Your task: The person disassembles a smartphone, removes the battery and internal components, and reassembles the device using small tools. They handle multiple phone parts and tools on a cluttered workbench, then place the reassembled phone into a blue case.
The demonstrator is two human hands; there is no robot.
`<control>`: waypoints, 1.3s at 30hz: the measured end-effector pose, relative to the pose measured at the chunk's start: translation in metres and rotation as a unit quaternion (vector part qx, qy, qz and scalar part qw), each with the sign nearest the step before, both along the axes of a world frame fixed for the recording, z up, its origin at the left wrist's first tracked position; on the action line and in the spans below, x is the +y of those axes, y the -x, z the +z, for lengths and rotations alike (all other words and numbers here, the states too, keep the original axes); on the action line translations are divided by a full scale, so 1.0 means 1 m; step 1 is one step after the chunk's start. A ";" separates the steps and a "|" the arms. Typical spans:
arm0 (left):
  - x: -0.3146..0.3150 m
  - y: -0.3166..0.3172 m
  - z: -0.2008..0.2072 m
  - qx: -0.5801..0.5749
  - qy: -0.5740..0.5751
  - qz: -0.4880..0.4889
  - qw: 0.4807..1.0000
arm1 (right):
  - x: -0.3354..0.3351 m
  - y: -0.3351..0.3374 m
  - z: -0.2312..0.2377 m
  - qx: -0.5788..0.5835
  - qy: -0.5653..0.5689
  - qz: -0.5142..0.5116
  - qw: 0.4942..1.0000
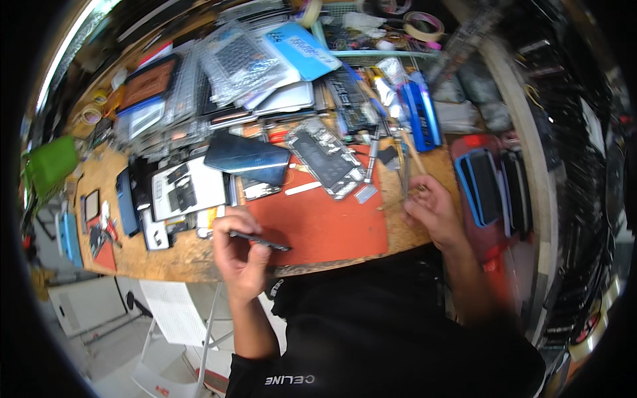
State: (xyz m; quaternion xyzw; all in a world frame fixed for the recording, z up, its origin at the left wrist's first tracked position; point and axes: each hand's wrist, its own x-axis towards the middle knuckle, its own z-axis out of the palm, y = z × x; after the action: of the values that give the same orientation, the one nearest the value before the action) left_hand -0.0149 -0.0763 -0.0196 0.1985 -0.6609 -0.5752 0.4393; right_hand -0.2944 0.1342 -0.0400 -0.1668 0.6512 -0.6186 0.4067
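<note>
My left hand (240, 255) is closed around a thin dark phone part (265, 242), seen nearly edge-on, over the left front of an orange-red mat (318, 232). At the right of the mat, my right hand (431, 209) has its fingers curled together beside slim metal tweezers (405, 172) and a wooden stick (415, 151). Blur hides whether it grips either one. An opened phone (326, 159) with its insides showing lies tilted across the mat's back edge. Left of it rests a dark glossy phone (247, 158). A white strip (302, 188) lies in front of them.
Bagged screens and panels (245, 63) pile up at the back, topped by a blue packet (302, 52). A blue phone-like case (421, 113) stands at the back right. On the right, a red tray (464, 142) holds several phones. A white folding chair (174, 312) stands below left.
</note>
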 end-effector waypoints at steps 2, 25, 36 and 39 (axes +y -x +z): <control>-0.002 0.003 -0.002 0.005 0.012 0.010 1.000 | -0.017 0.008 -0.013 0.076 -0.008 -0.026 0.997; -0.004 0.020 0.015 -0.077 0.026 -0.036 0.996 | -0.042 -0.008 0.001 0.473 -0.020 0.051 0.880; -0.008 0.032 0.014 -0.109 0.067 -0.063 0.990 | -0.091 -0.053 0.075 0.349 0.269 0.198 0.876; -0.010 0.033 0.014 -0.109 0.074 -0.066 0.989 | -0.093 -0.057 0.075 0.359 0.262 0.205 0.872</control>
State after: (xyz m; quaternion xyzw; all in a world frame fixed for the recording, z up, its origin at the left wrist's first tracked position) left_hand -0.0481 -0.0861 -0.0058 0.1829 -0.7574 -0.5274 0.3389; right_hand -0.2374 0.0409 0.0347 -0.6072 0.5178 -0.5670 0.2043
